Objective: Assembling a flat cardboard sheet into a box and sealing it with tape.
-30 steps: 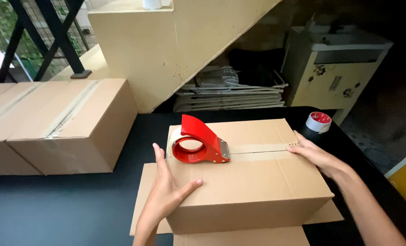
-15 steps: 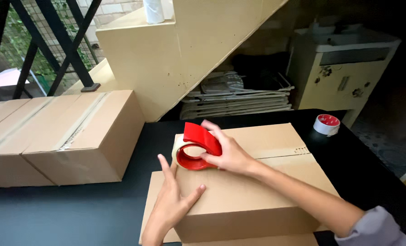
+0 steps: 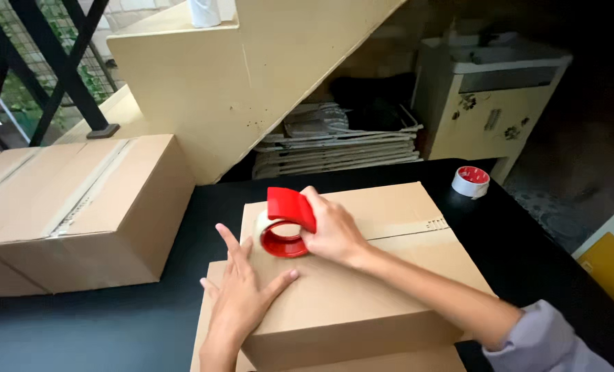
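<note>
I see right hand fingers clenched on red tape dispenser atop cardboard box; left hand flat, fingers released, on box's near-left edge, on black bench.

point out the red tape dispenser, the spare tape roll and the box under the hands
red tape dispenser point(image 3: 289, 205), head view, red top guard
spare tape roll point(image 3: 471, 182), head view, roll's top face
cardboard box point(image 3: 362, 303), head view, bare lid
</note>
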